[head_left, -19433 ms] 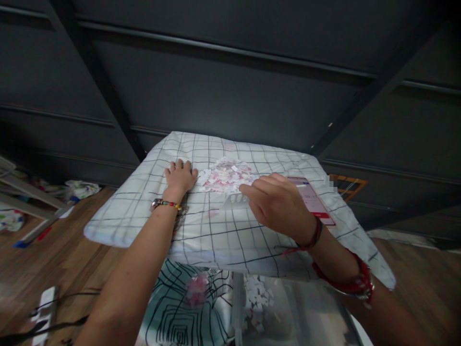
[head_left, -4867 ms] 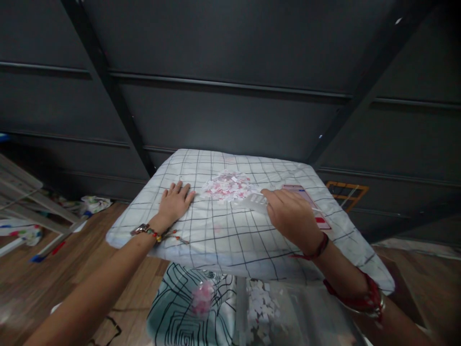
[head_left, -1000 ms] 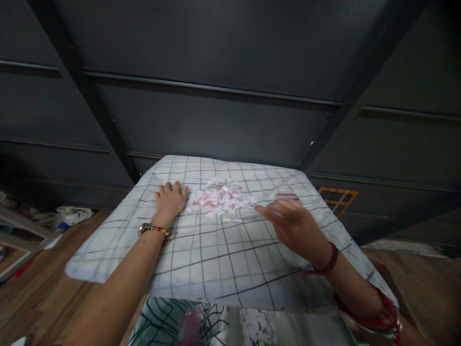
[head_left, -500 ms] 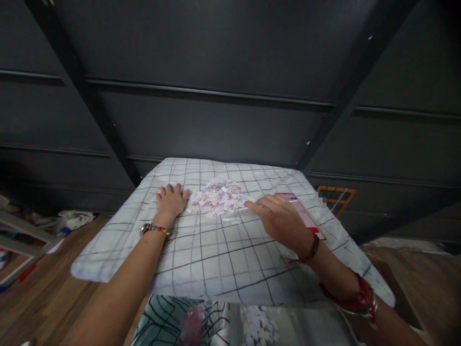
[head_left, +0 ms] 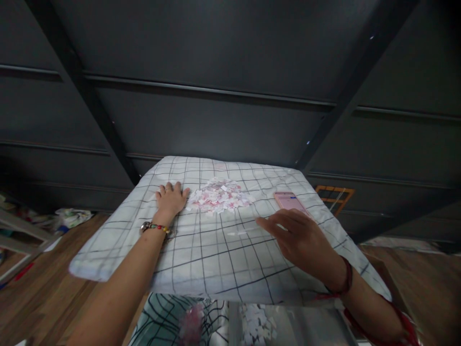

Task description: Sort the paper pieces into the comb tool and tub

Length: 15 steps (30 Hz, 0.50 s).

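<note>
My left hand (head_left: pixel 171 198) lies flat on the white checked cloth (head_left: pixel 201 259), fingers spread, beside a loose heap of small white and pink paper scraps (head_left: pixel 219 194). The thumb points at the heap's left edge. My right hand (head_left: pixel 297 235) is over the cloth to the right of the heap, apart from it, slightly blurred. Its thumb and forefinger are drawn together; anything between them is too small to make out. A faint whitish, see-through streak (head_left: pixel 239 232) shows on the cloth near its fingertips. Just beyond this hand lies a phone (head_left: pixel 288 199) with a pink screen, partly covered by the hand.
A dark panelled wall (head_left: pixel 223 125) rises behind the cloth-covered surface. Below its front edge sit a clear container with white paper pieces (head_left: pixel 257 324) and a blurred pink item (head_left: pixel 191 322). A wooden frame (head_left: pixel 334 197) stands at right; a pale rack (head_left: pixel 29 259) stands at left.
My right hand has drawn back from the heap's right edge, toward me and to the right, uncovering the phone's upper part. My left hand has stayed flat in place.
</note>
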Tool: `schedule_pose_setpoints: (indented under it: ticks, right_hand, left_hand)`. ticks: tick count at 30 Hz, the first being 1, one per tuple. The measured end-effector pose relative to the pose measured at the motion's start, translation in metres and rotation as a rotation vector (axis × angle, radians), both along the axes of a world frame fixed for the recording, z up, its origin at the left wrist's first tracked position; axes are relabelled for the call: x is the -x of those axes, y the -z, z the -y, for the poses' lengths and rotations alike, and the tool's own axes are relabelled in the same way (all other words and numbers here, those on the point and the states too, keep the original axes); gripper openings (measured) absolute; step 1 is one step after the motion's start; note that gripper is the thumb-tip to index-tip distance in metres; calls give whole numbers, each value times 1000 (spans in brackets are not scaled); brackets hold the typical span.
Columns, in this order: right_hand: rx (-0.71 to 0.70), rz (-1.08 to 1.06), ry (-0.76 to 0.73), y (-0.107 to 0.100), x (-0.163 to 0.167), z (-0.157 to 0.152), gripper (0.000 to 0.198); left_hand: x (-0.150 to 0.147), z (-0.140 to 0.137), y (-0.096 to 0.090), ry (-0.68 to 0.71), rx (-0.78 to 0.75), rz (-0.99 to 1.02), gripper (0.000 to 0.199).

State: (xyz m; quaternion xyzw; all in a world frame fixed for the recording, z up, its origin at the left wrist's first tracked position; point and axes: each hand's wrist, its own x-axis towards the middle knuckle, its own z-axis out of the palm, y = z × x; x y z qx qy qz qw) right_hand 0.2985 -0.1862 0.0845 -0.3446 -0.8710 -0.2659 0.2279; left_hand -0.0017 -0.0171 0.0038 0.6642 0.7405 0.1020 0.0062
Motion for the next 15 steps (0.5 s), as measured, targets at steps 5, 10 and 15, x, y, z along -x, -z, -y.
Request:
schedule_pose_setpoints:
  ticks: [5, 10, 15]
  right_hand:
    - [-17, -28, 9, -1, 3, -10, 35]
    - [76, -12, -62, 7, 6, -18, 38]
    - [123, -61, -131, 7, -5, 3, 32]
  left_hand:
    - [0, 0, -1, 2, 12, -4, 64]
    - [-2, 1, -3, -14, 24, -5, 62]
    - [-5, 1, -5, -28, 33, -6, 63]
